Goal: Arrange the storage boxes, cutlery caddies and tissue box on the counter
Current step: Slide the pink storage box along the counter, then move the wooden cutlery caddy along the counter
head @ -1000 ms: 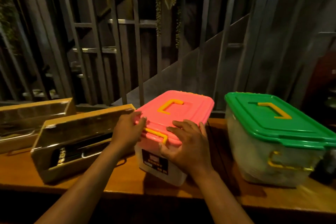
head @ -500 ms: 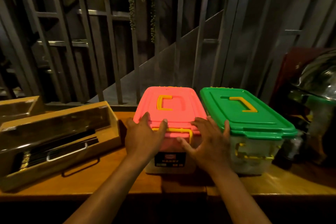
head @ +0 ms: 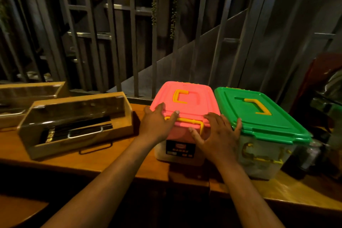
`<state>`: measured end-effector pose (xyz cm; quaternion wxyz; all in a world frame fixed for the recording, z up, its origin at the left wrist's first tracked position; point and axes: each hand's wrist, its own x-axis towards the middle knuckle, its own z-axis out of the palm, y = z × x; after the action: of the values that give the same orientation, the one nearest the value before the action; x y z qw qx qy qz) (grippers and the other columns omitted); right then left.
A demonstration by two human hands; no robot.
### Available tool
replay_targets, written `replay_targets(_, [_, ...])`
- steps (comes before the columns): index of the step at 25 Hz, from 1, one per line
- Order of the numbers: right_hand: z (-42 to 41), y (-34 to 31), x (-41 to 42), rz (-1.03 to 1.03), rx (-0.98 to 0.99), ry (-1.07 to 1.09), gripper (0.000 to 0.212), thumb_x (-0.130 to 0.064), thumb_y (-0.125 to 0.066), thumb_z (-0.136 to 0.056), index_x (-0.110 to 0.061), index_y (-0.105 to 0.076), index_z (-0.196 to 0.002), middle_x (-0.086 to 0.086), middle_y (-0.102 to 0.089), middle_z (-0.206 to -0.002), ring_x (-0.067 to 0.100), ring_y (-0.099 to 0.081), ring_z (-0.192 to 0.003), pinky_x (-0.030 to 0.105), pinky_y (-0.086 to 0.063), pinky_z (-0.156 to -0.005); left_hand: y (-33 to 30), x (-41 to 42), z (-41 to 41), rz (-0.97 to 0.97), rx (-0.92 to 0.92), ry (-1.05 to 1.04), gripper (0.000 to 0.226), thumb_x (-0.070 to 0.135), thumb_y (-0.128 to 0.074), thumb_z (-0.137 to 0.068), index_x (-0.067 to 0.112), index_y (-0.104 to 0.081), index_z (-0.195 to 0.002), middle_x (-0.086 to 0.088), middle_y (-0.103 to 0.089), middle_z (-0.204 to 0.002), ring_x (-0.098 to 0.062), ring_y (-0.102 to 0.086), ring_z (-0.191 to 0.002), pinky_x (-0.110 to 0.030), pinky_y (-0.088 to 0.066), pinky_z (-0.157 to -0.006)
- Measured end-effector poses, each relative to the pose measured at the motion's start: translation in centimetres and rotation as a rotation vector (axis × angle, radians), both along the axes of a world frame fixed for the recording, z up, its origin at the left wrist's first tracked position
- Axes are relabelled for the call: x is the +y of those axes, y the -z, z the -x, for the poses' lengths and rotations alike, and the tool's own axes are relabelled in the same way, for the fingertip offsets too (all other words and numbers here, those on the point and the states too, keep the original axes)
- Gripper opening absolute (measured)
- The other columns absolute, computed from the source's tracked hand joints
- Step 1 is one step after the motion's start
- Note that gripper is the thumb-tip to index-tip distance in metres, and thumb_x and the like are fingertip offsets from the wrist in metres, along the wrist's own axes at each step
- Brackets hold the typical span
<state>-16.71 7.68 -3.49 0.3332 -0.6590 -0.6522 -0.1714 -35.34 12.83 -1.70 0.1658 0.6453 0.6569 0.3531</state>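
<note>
A pink-lidded storage box [head: 192, 102] with yellow handles stands on the wooden counter [head: 92, 161], side by side with a green-lidded clear storage box [head: 259, 116] and touching it. My left hand [head: 157, 124] lies on the pink box's front left corner. My right hand [head: 218, 135] presses its front right corner, fingers spread over the yellow latch and onto the green lid's edge. Two wooden cutlery caddies sit to the left: the near caddy [head: 77, 126] holds dark cutlery, the far caddy [head: 27, 98] lies behind it. No tissue box is visible.
A metal railing [head: 133, 42] and a stair wall rise just behind the counter. Dark, shiny objects [head: 329, 98] crowd the right end beside the green box. The counter's front edge runs close under both boxes.
The pink box has slid right from a skewed spot apart from the green box until it stands straight against it. Both hands stayed on its front.
</note>
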Motion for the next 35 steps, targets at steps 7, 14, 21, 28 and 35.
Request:
replay_targets(7, [9.7,-0.9,-1.6,-0.137,0.156,-0.190,0.049,-0.056,-0.052,-0.079,-0.032,-0.060,-0.121,-0.005,-0.056,-0.136,0.022,-0.039,-0.136,0.052,-0.016,-0.115,0.3,-4.4,12.2,-0.242,0.084,0.045,0.044,0.042,-0.056,-0.093,0.033,-0.051,-0.135,0.002,-0.055,-0.135,-0.021,-0.056,-0.114,-0.045,-0.051,-0.091])
replay_targets(14, [27.5,2.6,2.7,0.005,0.241,-0.422,0.043,-0.048,-0.058,-0.078,-0.035,-0.059,-0.119,-0.010,-0.059,-0.127,0.015,-0.047,-0.126,0.049,-0.037,-0.106,2.1,-2.0,31.4,-0.213,0.197,-0.139,0.032,0.035,-0.059,-0.092,0.029,-0.063,-0.123,0.002,-0.062,-0.124,-0.019,-0.054,-0.117,-0.041,-0.050,-0.092])
replay_targets(21, [42.8,5.4,5.5,0.305,0.196,-0.520,0.058,-0.061,-0.052,-0.083,-0.042,-0.040,-0.137,-0.012,-0.035,-0.151,0.013,-0.020,-0.144,0.047,-0.017,-0.119,5.4,1.8,44.6,-0.005,0.062,-0.169,0.043,0.031,-0.049,-0.098,0.023,-0.048,-0.140,-0.007,-0.058,-0.135,-0.024,-0.054,-0.120,-0.041,-0.049,-0.093])
replay_targets(28, [43.7,6.3,6.6,0.249,0.289,-0.420,0.053,-0.060,-0.047,-0.083,-0.039,-0.048,-0.132,-0.011,-0.042,-0.146,0.013,-0.027,-0.141,0.050,-0.026,-0.116,5.2,0.3,42.7,-0.036,0.173,-0.202,0.037,0.028,-0.047,-0.098,0.033,-0.055,-0.134,0.000,-0.072,-0.092,-0.011,-0.060,-0.071,-0.027,-0.036,-0.053])
replay_targets(35, [42.4,5.5,5.8,0.280,0.325,-0.275,0.085,-0.086,-0.045,-0.065,-0.037,-0.045,-0.134,-0.005,-0.040,-0.147,0.021,-0.027,-0.141,0.051,-0.039,-0.107,5.5,4.8,45.1,-0.207,-0.038,-0.251,0.031,0.038,-0.059,-0.091,0.032,-0.063,-0.122,0.000,-0.065,-0.121,-0.022,-0.061,-0.107,-0.042,-0.054,-0.084])
